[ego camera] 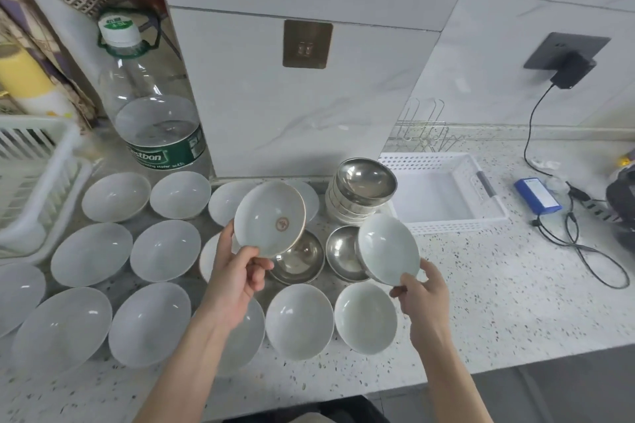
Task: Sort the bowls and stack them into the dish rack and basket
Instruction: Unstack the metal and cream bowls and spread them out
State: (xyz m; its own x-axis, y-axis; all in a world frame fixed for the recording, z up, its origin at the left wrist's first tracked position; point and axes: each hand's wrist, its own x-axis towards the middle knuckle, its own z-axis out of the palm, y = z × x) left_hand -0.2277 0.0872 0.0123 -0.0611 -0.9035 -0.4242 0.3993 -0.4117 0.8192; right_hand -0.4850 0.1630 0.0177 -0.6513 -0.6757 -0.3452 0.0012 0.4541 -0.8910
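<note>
Both hands are up and loaded. The left hand (240, 271) pinches a shallow white ceramic bowl with a brown emblem (269, 218) by its near rim, thumb on the inside, tilted toward the camera. The right hand (421, 292) grips a plain white ceramic bowl (388, 249) by its lower rim, fingers curled under it, also tilted.

The key relation: the white perforated plastic basket (443, 192) sits toward the far right of the speckled stone counter (515, 285), beyond and right of the right hand. That makes the right hand the nearer one, I'd judge, with open counter on its side. The white slatted plastic dish rack (37, 168) is at the far left edge, well away from the left hand, with a field of white bowls between.

In the way: a stack of steel-lined bowls (360, 189) stands just beside the basket's left wall, almost on the line from the right hand. Two loose stainless steel bowls (299, 261) lie right beneath the raised pair. More white bowls crowd the near edge, one (366, 318) directly under the right wrist.

Around it all: a large clear plastic water bottle (154, 106) at the far left, a folded wire rack (424, 130) behind the basket, a blue battery pack (537, 196) and black cable (584, 251) to the right.
</note>
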